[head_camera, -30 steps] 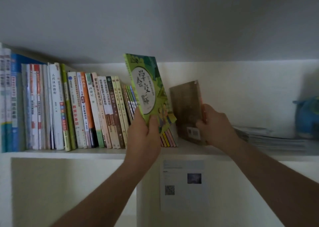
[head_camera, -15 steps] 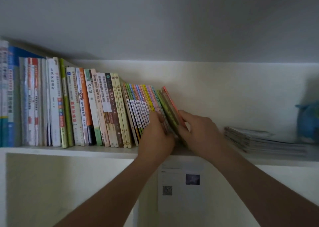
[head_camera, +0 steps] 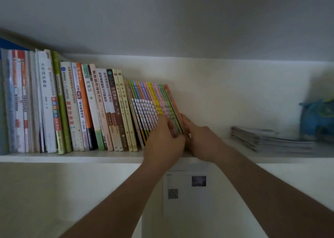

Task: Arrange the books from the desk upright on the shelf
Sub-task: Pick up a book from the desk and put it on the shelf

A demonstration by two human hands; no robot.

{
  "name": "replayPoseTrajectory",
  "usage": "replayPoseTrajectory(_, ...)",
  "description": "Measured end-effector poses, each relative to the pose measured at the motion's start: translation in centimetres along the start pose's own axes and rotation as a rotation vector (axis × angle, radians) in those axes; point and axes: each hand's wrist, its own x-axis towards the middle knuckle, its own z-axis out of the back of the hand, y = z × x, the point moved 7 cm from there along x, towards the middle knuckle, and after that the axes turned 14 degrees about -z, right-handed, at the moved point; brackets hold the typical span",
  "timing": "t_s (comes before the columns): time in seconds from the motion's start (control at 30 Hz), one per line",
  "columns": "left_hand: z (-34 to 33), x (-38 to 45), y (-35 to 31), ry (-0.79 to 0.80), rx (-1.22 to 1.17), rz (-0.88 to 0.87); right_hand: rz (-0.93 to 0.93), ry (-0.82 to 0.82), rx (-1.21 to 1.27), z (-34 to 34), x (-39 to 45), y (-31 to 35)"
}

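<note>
A row of thin colourful books [head_camera: 148, 104] leans left on the white shelf [head_camera: 72, 157], beside taller upright books [head_camera: 101, 107]. The green book [head_camera: 169, 102] stands near the right end of that row, with an orange-edged book [head_camera: 173, 100] as the last one. My left hand [head_camera: 163, 143] rests against the lower spines of the thin books, thumb lying up along them. My right hand [head_camera: 203, 142] presses its straight fingers against the outer cover of the last book, holding the row from the right.
A flat stack of magazines [head_camera: 271, 140] lies on the shelf to the right, and a blue plush toy [head_camera: 318, 118] sits at the far right. A paper with a QR code [head_camera: 186, 189] hangs below the shelf. Bare shelf shows between my hands and the stack.
The green book went from raised in my left hand into the row. The brown book in my right hand closed against it. Both hands now press the row together.
</note>
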Motion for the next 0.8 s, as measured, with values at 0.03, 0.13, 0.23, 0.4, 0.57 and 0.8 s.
replayPoseTrajectory(0.03,0.0,-0.1,-0.2,0.019,0.036,-0.024,-0.074,0.062,-0.137,-0.8,0.2,-0.8)
replayPoseTrajectory(0.13,-0.4,-0.7,-1.2,0.052,0.255,-0.188,-0.181,0.114,-0.328,-1.2,0.2,-1.6)
replayPoseTrajectory(0.23,-1.0,-2.4,-2.0,0.030,0.477,-0.454,-0.112,-0.077,-0.377,0.0,-2.8,-1.3)
replayPoseTrajectory(0.4,-2.2,-12.2,-1.1,0.060,0.207,-0.612,0.089,-0.270,-0.300,-1.8,-16.6,-6.8)
replayPoseTrajectory(0.57,-12.6,-28.2,2.2,0.507,-0.155,-0.349,-0.637,0.091,-0.292,-5.7,-35.8,-26.2)
replayPoseTrajectory(0.8,-30.6,-45.8,1.7,1.140,-0.364,-0.081,-1.383,0.320,-0.403,-5.2,-59.6,-50.5)
